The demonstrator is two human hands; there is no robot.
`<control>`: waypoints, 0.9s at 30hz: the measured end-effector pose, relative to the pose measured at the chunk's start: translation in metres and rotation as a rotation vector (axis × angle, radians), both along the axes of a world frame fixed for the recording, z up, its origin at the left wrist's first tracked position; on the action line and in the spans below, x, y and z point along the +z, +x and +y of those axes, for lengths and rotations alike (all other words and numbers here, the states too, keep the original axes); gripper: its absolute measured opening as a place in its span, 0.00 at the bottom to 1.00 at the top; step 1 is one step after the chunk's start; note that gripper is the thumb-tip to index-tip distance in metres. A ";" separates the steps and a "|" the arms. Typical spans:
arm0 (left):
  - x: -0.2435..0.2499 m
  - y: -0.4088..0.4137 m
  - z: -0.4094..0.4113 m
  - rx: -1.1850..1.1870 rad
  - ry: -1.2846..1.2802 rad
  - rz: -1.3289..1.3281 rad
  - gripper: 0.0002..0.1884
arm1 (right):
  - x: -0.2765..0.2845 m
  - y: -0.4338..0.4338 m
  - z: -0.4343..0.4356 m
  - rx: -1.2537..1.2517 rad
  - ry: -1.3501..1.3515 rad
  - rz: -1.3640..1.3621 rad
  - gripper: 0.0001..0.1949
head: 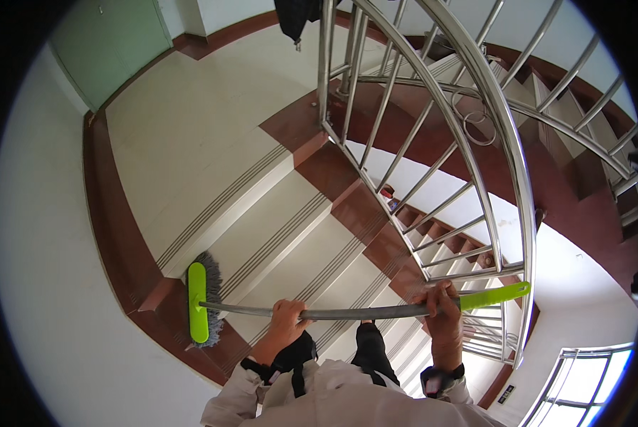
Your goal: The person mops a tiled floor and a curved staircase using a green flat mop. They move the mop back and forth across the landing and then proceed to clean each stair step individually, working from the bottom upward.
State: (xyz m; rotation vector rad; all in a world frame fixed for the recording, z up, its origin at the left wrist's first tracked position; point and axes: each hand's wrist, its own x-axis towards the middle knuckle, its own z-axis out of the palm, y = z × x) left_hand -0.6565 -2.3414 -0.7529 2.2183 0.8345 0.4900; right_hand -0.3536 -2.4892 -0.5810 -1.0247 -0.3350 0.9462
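Note:
A push broom with a lime-green head (197, 302) and grey bristles lies across my front, its head at the left end of a stair near the dark red border. My left hand (288, 320) grips the grey pole (361, 313) at its middle, nearer the head. Farther right, my right hand (443, 323) is closed around the pole just beside its lime-green end grip (495, 296), which reaches over to the stainless steel railing. The bristles touch or hang close over the step; which one I cannot tell.
Pale stair treads (276, 229) with grooved edges run down below me. A stainless steel railing (516, 155) curves along the right. Ahead are a landing (190, 107) and a green door (110, 48). A white wall (46, 213) bounds the left; a window (575, 384) is low right.

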 end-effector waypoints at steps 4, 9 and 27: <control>-0.038 0.039 -0.014 0.117 0.181 0.022 0.14 | -0.050 0.048 -0.013 0.065 0.054 0.038 0.06; -0.065 0.087 -0.038 0.318 0.209 0.177 0.11 | -0.085 0.081 -0.039 0.058 0.069 0.092 0.10; -0.065 0.341 -0.030 -0.056 0.296 0.069 0.14 | -0.060 0.187 -0.158 -0.433 0.043 -0.024 0.06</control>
